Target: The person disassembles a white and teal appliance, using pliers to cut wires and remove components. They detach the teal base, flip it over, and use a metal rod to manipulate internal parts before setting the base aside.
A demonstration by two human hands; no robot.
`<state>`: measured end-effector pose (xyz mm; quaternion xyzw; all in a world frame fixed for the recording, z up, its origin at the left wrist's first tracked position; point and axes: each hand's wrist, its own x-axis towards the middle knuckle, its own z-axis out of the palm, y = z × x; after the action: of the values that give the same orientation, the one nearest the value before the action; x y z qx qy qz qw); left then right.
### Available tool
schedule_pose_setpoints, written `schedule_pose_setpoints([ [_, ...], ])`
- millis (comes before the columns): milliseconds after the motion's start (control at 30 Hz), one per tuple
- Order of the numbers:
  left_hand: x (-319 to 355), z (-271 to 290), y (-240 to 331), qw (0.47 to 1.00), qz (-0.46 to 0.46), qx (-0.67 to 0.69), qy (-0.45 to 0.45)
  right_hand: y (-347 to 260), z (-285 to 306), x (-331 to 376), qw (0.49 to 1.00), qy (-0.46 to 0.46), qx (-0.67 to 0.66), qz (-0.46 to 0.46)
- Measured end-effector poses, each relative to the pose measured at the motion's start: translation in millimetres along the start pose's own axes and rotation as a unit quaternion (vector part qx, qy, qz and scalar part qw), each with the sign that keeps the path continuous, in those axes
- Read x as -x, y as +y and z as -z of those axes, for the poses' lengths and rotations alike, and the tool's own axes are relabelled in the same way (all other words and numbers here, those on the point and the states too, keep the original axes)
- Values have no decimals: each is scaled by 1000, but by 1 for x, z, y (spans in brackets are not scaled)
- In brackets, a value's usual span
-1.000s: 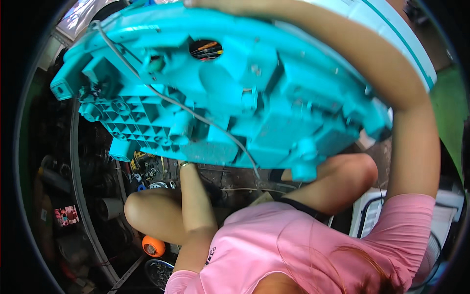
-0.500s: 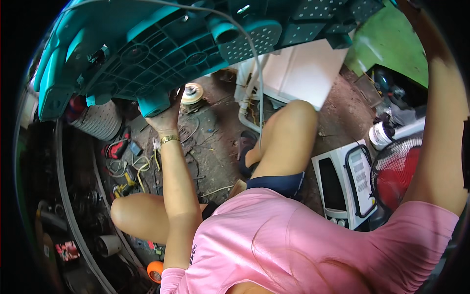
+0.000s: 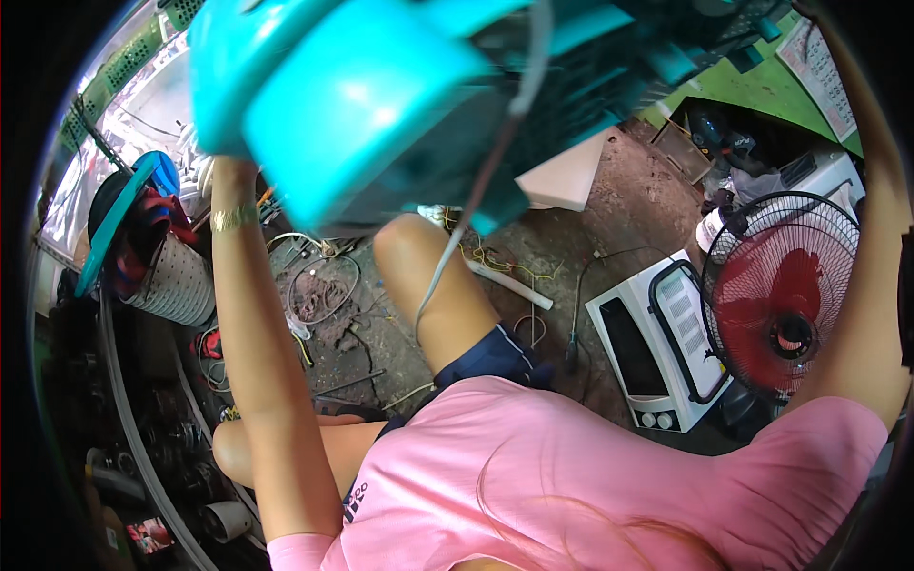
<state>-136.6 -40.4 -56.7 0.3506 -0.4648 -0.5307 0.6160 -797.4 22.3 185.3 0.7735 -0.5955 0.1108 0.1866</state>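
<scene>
A large teal plastic appliance body (image 3: 371,105) with a ribbed underside is raised and tilted across the top of the head view, its rounded side close to me. My left hand (image 3: 234,173), below a gold-coloured bracelet, grips its lower left edge; the fingers are hidden behind the plastic. From the body hangs a grey cord (image 3: 476,176), crossing in front of my knee. My right hand (image 3: 809,13) reaches up to the upper right rim of the picture, near the body's far right end. It is dark there, and its fingers cannot be made out.
A white microwave-like appliance (image 3: 657,343) and a red-bladed fan (image 3: 785,295) stand on my right. Wires and a white pipe (image 3: 511,285) lie on the dirty floor (image 3: 381,352). On the left are a white perforated basket (image 3: 176,290) and a grey rail (image 3: 133,409).
The teal body has turned and come closer, showing its smooth rounded side. My left hand has moved left and up with it. The view has shifted, and more of the fan shows.
</scene>
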Motion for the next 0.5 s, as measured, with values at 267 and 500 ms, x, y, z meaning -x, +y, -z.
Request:
schedule_pose_setpoints([
  [267,50,-145,-66,988,-4,80,-131,32,-34,9,999,-40,2,7],
  [500,130,-205,-129,976,45,211,-30,17,-97,-33,989,-114,-17,94],
])
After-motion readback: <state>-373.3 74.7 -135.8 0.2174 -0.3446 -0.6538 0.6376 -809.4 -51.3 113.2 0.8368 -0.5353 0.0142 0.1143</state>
